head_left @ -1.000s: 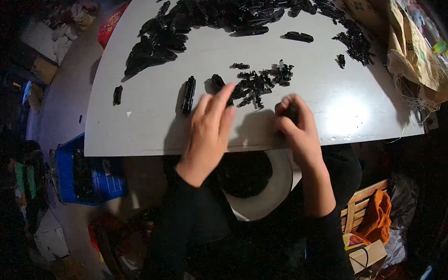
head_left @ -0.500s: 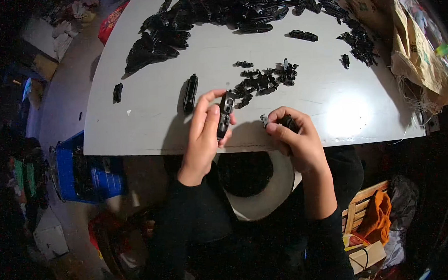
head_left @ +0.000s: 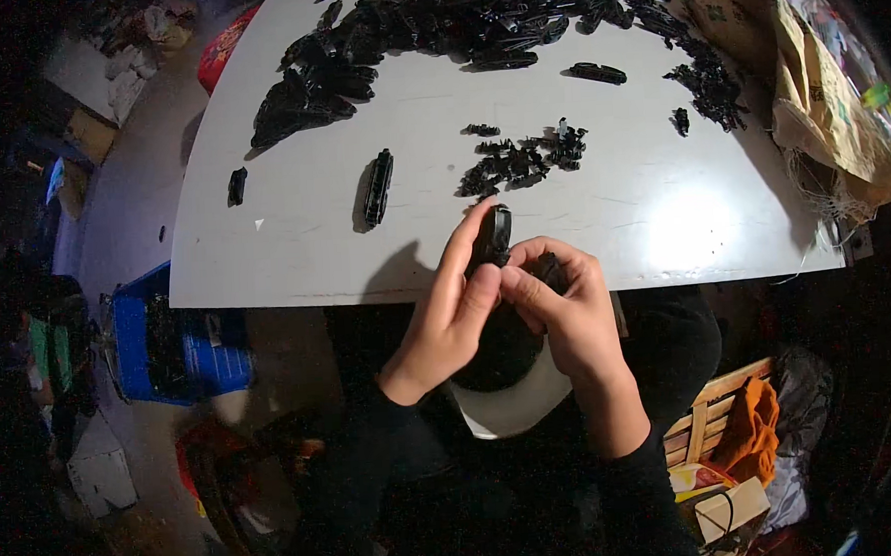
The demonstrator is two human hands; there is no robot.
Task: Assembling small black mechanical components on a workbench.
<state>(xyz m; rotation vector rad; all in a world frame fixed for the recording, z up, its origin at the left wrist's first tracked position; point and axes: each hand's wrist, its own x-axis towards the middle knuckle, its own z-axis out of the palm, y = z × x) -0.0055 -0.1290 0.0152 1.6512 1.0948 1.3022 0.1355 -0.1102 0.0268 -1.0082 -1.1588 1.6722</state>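
My left hand (head_left: 440, 328) is closed around a long black plastic part (head_left: 501, 231), which stands nearly upright at the table's front edge. My right hand (head_left: 579, 322) meets it from the right, thumb and forefinger pinched at the part's lower end. More small black plastic pieces (head_left: 549, 269) show in the curl of that hand; what sits between its fingertips is hidden. Just beyond the hands lies a loose cluster of small black pieces (head_left: 510, 166). Another long black part (head_left: 378, 189) rests on the white table (head_left: 295, 245) to the left.
A large heap of long black parts (head_left: 454, 24) arcs across the far side. Small black pieces (head_left: 711, 88) are piled at the right, beside a brown woven sack (head_left: 826, 122). A blue crate (head_left: 210, 358) stands on the floor at left. A round black opening with a pale rim (head_left: 506, 414) is below my hands.
My left hand has moved right and nearer to me with the long part. My right hand has shifted left, bringing its fingertips against the part. The two hands were apart before.
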